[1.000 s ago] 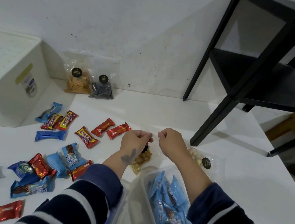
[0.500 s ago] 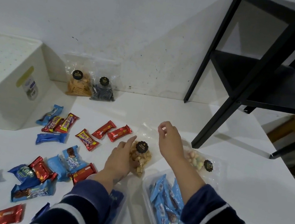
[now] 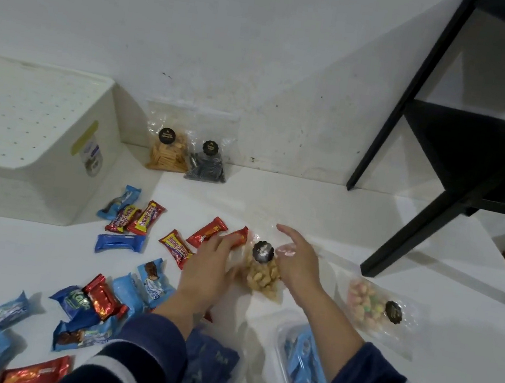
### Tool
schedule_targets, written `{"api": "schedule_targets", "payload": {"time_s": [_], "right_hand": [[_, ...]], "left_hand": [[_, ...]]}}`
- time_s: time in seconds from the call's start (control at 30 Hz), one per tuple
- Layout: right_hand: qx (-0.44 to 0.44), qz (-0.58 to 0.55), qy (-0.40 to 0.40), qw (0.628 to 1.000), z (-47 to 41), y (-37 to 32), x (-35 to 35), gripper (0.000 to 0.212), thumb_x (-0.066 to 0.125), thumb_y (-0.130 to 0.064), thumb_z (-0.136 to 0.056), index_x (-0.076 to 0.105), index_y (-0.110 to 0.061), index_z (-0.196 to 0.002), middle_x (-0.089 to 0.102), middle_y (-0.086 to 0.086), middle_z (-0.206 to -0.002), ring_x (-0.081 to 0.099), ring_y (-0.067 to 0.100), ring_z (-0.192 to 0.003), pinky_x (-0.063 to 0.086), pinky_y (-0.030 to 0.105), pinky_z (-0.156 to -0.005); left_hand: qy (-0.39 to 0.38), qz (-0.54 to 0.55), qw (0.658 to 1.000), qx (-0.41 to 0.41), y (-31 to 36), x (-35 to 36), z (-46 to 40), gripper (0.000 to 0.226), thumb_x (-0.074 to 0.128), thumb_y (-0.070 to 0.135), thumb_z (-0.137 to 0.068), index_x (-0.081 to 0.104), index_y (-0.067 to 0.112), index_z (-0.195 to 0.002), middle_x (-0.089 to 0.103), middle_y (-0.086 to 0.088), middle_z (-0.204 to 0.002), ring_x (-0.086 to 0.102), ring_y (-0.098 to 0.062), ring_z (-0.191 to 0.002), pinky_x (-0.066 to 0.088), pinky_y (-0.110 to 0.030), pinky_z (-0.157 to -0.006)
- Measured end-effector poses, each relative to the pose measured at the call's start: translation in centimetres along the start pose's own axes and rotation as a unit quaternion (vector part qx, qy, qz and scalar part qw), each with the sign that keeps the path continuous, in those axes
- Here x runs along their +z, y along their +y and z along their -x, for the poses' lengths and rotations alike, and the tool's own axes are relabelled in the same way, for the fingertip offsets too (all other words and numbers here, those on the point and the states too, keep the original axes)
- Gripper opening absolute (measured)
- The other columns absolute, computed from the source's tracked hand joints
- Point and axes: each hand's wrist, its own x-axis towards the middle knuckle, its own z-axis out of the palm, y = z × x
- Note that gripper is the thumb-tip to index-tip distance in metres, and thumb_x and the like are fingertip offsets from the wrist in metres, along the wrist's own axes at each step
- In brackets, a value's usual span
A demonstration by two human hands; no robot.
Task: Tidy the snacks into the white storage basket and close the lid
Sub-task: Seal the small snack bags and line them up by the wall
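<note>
The white storage basket (image 3: 49, 195) stands at the left with its perforated lid on. Red and blue snack bars (image 3: 120, 242) lie scattered in front of it. A clear bag of pale nuts (image 3: 262, 275) with a black round sticker lies on the white table between my hands. My left hand (image 3: 207, 271) rests flat beside the bag, fingers spread over a red bar (image 3: 240, 236), thumb near the bag. My right hand (image 3: 298, 262) hovers at the bag's clear top with fingers apart. Neither hand holds anything.
Two clear bags, yellow sticks (image 3: 168, 155) and dark coils (image 3: 207, 167), lean on the back wall. A bag of coloured puffs (image 3: 371, 305) lies to the right. Two clear tubs with blue packets (image 3: 303, 377) sit by my sleeves. A black shelf unit (image 3: 419, 221) stands at the right.
Both hands held the nut bag up by its top a second ago. The bag now lies on the table, and both hands have opened beside it.
</note>
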Motion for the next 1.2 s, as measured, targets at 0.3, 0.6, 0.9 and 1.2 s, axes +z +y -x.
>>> {"api": "schedule_targets", "payload": {"time_s": [0.3,0.6,0.9,1.2], "right_hand": [[-0.104,0.046,-0.011,0.993,-9.8,-8.2,2.4,0.07,0.038,0.018,-0.083,0.059,-0.037,-0.122,0.055,0.002,-0.095,0.052,0.009,-0.073,0.041,0.006,-0.045],[-0.13,0.039,-0.019,0.991,-19.4,-11.0,8.1,0.062,0.042,0.015,-0.088,0.058,-0.033,-0.124,0.055,0.002,-0.118,0.056,0.019,-0.102,0.053,0.024,-0.072],[-0.118,0.077,0.011,0.99,-19.1,-9.7,8.5,0.064,0.052,0.009,-0.087,0.049,-0.031,-0.137,0.037,0.008,-0.145,0.051,0.016,-0.103,0.048,0.018,-0.081],[-0.1,0.186,-0.087,0.974,-8.1,-4.1,3.3,0.039,0.054,-0.012,-0.092,0.056,-0.027,-0.129,0.044,0.006,-0.139,0.056,0.023,-0.114,0.046,0.02,-0.071]], "left_hand": [[-0.226,-0.208,0.948,-0.079,-8.3,-4.4,-5.1,0.115,0.047,0.088,-0.061,-0.01,0.04,-0.149,-0.015,-0.001,-0.159,-0.016,-0.038,-0.144,0.002,-0.057,-0.117],[-0.247,-0.238,0.937,-0.059,-9.0,-3.7,-5.4,0.111,0.043,0.087,-0.066,-0.019,0.04,-0.146,-0.028,-0.005,-0.156,-0.025,-0.041,-0.14,-0.003,-0.06,-0.115],[-0.256,-0.238,0.934,-0.077,-8.9,-3.5,-5.5,0.111,0.045,0.085,-0.066,-0.019,0.041,-0.146,-0.028,-0.004,-0.156,-0.028,-0.04,-0.14,-0.003,-0.062,-0.115],[-0.238,-0.223,0.94,-0.103,-6.0,-4.6,-5.0,0.104,0.06,0.069,-0.074,-0.003,0.036,-0.15,-0.01,-0.005,-0.16,-0.009,-0.038,-0.146,0.004,-0.061,-0.114]]}}
